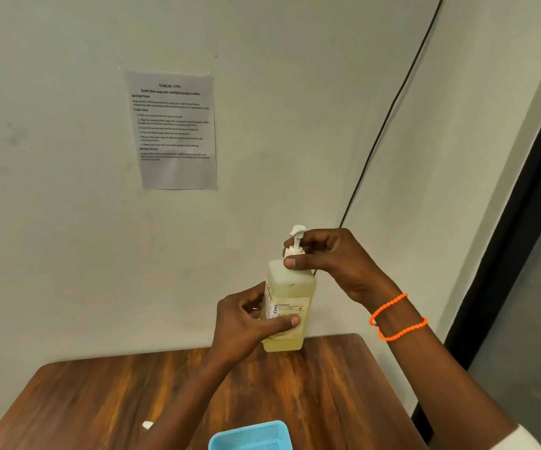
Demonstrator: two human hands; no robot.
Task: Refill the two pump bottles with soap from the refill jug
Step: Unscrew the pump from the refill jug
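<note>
A square pump bottle [290, 289] filled with pale yellow soap is held upright, its base at or just above the far edge of the wooden table [107, 394]. My left hand [246, 323] grips its labelled body, thumb across the front label. My right hand [331, 258] pinches the white pump head [296, 241] at the bottle's neck, thumb on the collar. The refill jug and a second pump bottle are not in view.
A blue mesh tray [251, 436] sits at the near table edge. A small white scrap [147, 424] lies on the wood to its left. A printed sheet [173, 131] hangs on the wall; a black cable [389, 112] runs down behind the bottle.
</note>
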